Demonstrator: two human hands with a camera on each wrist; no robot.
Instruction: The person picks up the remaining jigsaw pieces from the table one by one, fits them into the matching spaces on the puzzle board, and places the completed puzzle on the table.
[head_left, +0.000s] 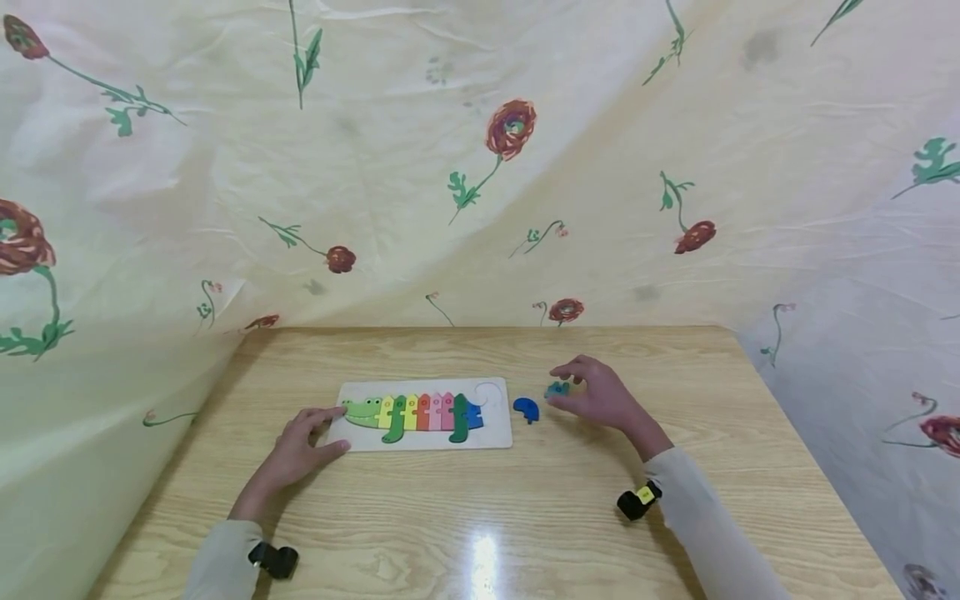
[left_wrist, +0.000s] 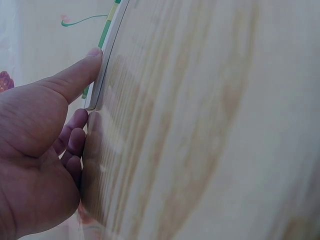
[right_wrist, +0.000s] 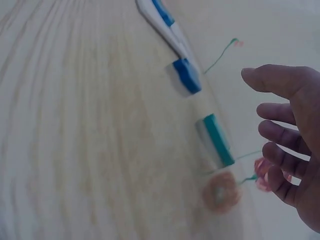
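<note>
A crocodile puzzle board (head_left: 431,443) lies flat on the table, with a green head piece (head_left: 362,413) at its left and coloured body pieces running right to a blue one (head_left: 474,417). My left hand (head_left: 300,450) rests at the board's left end; its thumb (left_wrist: 85,72) lies straight against the near edge and an index finger touches beside the head. Right of the board lies a curved blue tail piece (head_left: 527,409). Over a teal puzzle piece (head_left: 557,389) hovers my right hand (head_left: 596,396), thumb and fingers spread apart; the right wrist view shows a gap between them and the piece (right_wrist: 218,140).
A curled outline (head_left: 489,392) is drawn on the board's upper right. The pale wood table (head_left: 450,508) extends all round. Flowered cloth (head_left: 420,183) hangs behind it and along the sides. Each wrist wears a small black camera (head_left: 277,560).
</note>
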